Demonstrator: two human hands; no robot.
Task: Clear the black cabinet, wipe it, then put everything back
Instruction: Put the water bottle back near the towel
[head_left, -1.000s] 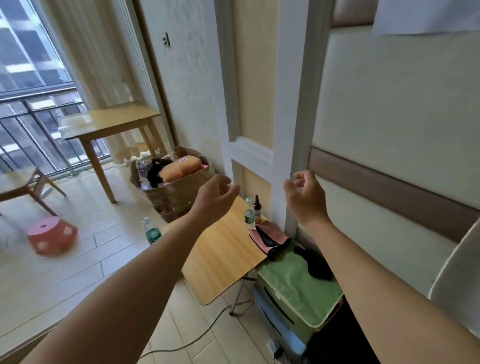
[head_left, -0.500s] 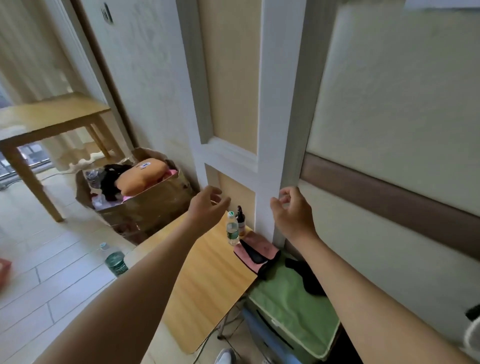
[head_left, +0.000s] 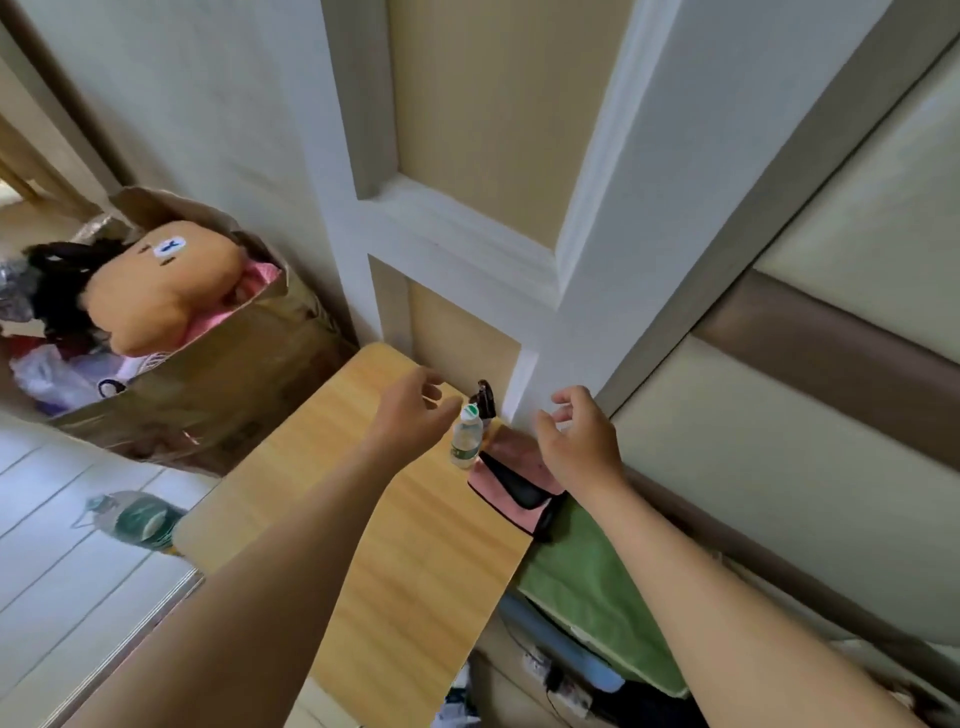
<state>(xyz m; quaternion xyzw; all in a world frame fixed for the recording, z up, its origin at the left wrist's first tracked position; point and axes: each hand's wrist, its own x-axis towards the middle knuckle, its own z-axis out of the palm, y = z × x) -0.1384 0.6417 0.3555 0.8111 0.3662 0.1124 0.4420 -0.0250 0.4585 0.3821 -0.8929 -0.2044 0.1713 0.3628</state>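
A small clear water bottle (head_left: 466, 435) with a green cap stands on a light wooden tabletop (head_left: 374, 499) by the wall. Behind it stands a dark spray bottle (head_left: 484, 399). A pink cloth (head_left: 511, 467) with a black object (head_left: 517, 483) on it lies to the right, partly over a green cloth (head_left: 587, 582) that covers a low unit. My left hand (head_left: 415, 415) hovers just left of the water bottle, fingers relaxed, holding nothing. My right hand (head_left: 579, 441) hovers over the pink cloth, fingers loosely curled, also holding nothing. I cannot make out a black cabinet for sure.
A brown paper bag (head_left: 218, 384) stuffed with an orange plush toy (head_left: 161, 291) and clothes stands on the floor at left. A large water jug (head_left: 135, 519) lies on the tiles beside the table. A power strip (head_left: 561, 680) with cables sits below the green cloth.
The view has swung down and toward the wall. Both hands have dropped from chest height to just above the bottles and the pink cloth.
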